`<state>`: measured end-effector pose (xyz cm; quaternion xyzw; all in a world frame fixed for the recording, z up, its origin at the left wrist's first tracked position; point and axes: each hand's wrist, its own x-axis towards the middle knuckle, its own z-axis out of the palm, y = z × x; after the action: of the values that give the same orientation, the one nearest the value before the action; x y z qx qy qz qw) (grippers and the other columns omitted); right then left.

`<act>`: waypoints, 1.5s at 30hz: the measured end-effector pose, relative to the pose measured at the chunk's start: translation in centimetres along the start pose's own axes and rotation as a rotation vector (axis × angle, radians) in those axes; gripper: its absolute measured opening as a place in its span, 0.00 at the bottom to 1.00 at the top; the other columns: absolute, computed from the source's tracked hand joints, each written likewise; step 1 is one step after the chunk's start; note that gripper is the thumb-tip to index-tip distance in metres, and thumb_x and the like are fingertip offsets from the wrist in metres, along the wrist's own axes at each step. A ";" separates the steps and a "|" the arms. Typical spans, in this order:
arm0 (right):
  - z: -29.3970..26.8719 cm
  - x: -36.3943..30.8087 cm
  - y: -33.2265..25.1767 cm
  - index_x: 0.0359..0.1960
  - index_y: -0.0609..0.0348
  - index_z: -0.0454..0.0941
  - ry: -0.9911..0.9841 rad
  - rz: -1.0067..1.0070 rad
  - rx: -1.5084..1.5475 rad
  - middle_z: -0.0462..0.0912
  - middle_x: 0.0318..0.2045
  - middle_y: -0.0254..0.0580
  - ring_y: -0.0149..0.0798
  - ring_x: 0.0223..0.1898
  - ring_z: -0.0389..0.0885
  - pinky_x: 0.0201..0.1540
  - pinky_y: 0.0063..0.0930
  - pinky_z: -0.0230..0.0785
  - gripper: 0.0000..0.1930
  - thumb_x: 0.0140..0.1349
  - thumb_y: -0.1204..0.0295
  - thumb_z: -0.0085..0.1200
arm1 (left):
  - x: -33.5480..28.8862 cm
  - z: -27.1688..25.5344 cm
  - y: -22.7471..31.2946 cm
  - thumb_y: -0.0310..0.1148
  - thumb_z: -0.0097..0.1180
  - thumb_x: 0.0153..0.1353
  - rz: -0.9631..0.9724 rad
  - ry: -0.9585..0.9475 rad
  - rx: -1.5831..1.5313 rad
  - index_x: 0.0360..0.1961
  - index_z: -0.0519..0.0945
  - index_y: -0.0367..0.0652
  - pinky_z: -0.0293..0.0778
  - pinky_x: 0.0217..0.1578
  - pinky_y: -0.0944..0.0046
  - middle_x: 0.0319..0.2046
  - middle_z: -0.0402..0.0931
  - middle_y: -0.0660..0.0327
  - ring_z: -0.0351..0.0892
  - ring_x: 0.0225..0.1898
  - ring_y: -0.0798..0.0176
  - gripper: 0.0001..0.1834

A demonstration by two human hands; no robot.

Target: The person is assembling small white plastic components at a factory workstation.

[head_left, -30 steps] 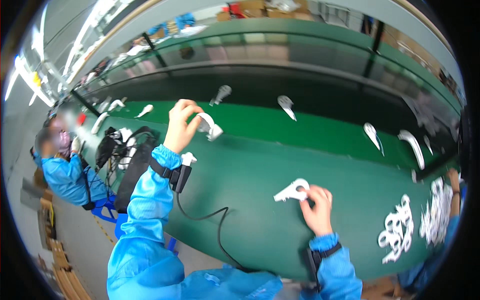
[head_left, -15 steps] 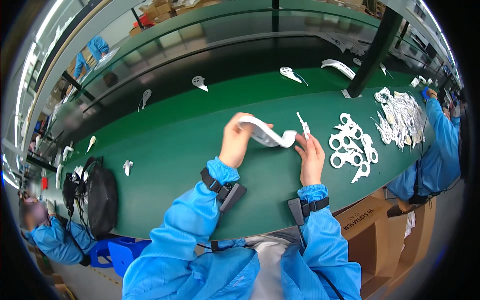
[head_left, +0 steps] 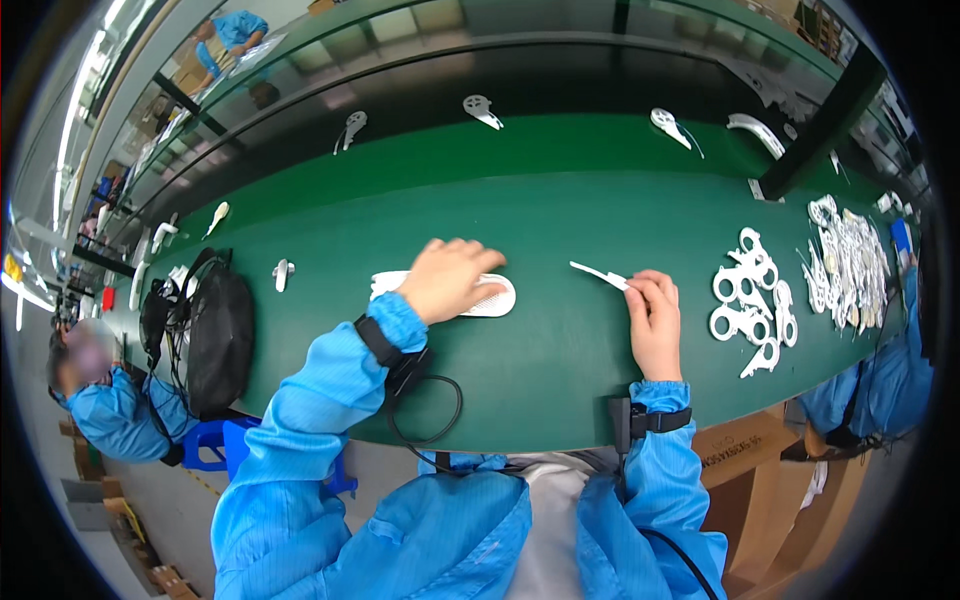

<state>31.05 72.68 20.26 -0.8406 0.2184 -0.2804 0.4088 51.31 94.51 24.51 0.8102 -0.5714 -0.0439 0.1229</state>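
Observation:
A long white plastic piece (head_left: 492, 304) with a rounded, perforated end lies on the green table in front of me. Over it is my left hand (head_left: 450, 278), palm down, its thumb resting across the top and the other fingers reaching past the far edge. The hand looks open, and it hides the middle of the piece. To the right, my right hand (head_left: 654, 315) pinches a slim white plastic part (head_left: 600, 273) between thumb and fingers. The thin end of that part points left, above the tabletop.
White ring-shaped parts (head_left: 750, 305) lie right of my right hand, with a larger heap of white parts (head_left: 848, 265) beyond. Single white pieces (head_left: 482, 112) line the back. A black bag (head_left: 220, 335) stands at left. Co-workers sit on both sides; cardboard boxes (head_left: 765, 490) are below right.
My left hand has lowered the long white piece from the air onto the table, toward the left. My right hand has drawn away rightward with the slim part, now tilted left. The view has shifted.

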 end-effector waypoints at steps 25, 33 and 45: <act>11.6 -1.0 -7.8 0.35 0.60 0.78 -0.229 -0.468 -0.125 0.83 0.39 0.40 0.48 0.50 0.77 0.50 0.41 0.71 0.08 0.52 0.76 0.60 | -4.3 -0.7 -3.3 0.21 0.54 0.44 -0.122 0.303 -0.641 0.38 0.78 0.37 0.70 0.41 0.63 0.32 0.76 0.56 0.76 0.37 0.58 0.15; 12.0 -2.2 -8.8 0.35 0.59 0.78 -0.198 -0.352 -0.071 0.82 0.37 0.43 0.46 0.46 0.78 0.49 0.40 0.71 0.08 0.52 0.76 0.59 | -4.5 -0.5 -2.7 0.23 0.62 0.44 0.016 0.187 -0.263 0.32 0.81 0.41 0.72 0.39 0.59 0.32 0.77 0.60 0.77 0.36 0.56 0.11; 12.9 -2.5 -9.4 0.37 0.64 0.77 -0.205 -0.380 -0.205 0.80 0.43 0.45 0.46 0.52 0.74 0.54 0.39 0.64 0.10 0.55 0.74 0.57 | -4.3 0.1 -2.7 0.24 0.64 0.44 0.002 0.279 -0.167 0.31 0.84 0.44 0.71 0.35 0.60 0.30 0.77 0.63 0.76 0.34 0.59 0.10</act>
<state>38.88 86.79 20.55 -0.9277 0.0408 -0.2421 0.2813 52.31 99.38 23.42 0.7947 -0.5442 0.0215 0.2680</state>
